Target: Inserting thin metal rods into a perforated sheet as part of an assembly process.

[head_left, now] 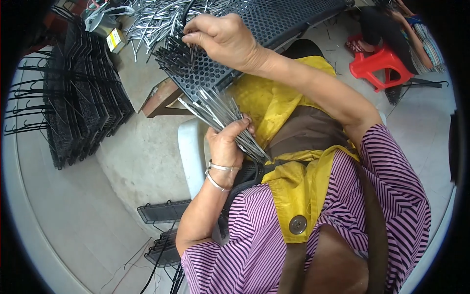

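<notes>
My left hand (226,143) is closed around a bundle of thin silvery metal strips (213,109), which fan out above my fist over my lap. Some strips have small holes at their ends. My right hand (223,40) reaches over the perforated black panel (279,20), its thumb and forefinger pinched together. A thin metal strip (193,61) hangs down from that pinch. Just below and left of it, a cluster of short black rods (172,60) sits at the panel's near left corner. How the strip meets those rods is too small to tell.
Loose metal strips (152,25) pile up on the table behind the panel, beside a metal cup (102,22) and a small yellow-white box (116,40). Black racks with hooked wires (81,93) are stacked at left. A red stool (382,66) stands near another person at right.
</notes>
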### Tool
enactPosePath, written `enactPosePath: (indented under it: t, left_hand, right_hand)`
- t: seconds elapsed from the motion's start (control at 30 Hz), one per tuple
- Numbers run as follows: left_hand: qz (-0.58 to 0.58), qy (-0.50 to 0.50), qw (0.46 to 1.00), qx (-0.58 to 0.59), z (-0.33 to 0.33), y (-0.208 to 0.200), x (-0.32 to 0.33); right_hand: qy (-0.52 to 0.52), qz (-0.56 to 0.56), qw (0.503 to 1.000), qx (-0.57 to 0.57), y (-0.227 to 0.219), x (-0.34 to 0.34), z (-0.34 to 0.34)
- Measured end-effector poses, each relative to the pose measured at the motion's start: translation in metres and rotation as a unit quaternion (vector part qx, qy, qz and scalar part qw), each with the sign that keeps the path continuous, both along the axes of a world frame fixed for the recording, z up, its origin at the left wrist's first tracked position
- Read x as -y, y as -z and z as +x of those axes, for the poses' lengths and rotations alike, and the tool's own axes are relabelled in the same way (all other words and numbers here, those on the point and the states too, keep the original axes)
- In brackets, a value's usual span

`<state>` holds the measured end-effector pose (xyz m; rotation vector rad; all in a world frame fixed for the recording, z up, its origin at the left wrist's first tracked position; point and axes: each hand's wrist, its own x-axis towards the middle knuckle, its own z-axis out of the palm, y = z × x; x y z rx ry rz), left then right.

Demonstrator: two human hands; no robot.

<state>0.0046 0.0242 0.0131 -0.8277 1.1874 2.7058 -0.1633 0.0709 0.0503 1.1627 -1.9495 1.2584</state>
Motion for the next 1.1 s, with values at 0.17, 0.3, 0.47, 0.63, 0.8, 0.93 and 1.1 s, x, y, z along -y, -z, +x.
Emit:
enactPosePath:
  t: [0.17,0.3,0.47,0.63,0.8,0.93,1.1]
  left_hand:
    - [0.011,-0.005,1.0,0.001,0.0,0.001,0.001]
    - [0.014,-0.01,1.0,-0.001,0.0,0.0,0.0]
    - [0.009,-0.01,1.0,-0.001,-0.001,-0.003,-0.002]
    - [0.019,-0.005,1.0,0.007,-0.001,-0.002,-0.001]
    - [0.02,-0.011,1.0,0.01,0.0,-0.001,0.0]
    - [0.016,-0.01,1.0,0.009,-0.001,-0.002,-0.001]
    - [0.016,-0.006,1.0,0.007,-0.001,-0.001,-0.002]
  right_hand:
    - [0.014,0.034,0.999,-0.021,0.004,0.01,0.004]
    - [0.002,-0.001,0.999,0.04,0.004,0.013,0.006]
    - [-0.017,0.034,0.999,-0.012,0.011,0.016,0.008]
    - [-0.091,0.15,0.982,-0.072,0.003,0.024,0.013]
    - [-0.093,0.269,0.959,0.014,-0.016,0.03,0.017]
    - [-0.104,0.191,0.976,0.007,-0.003,0.026,0.013]
    - [-0.109,0.163,0.98,-0.018,0.004,0.021,0.011]
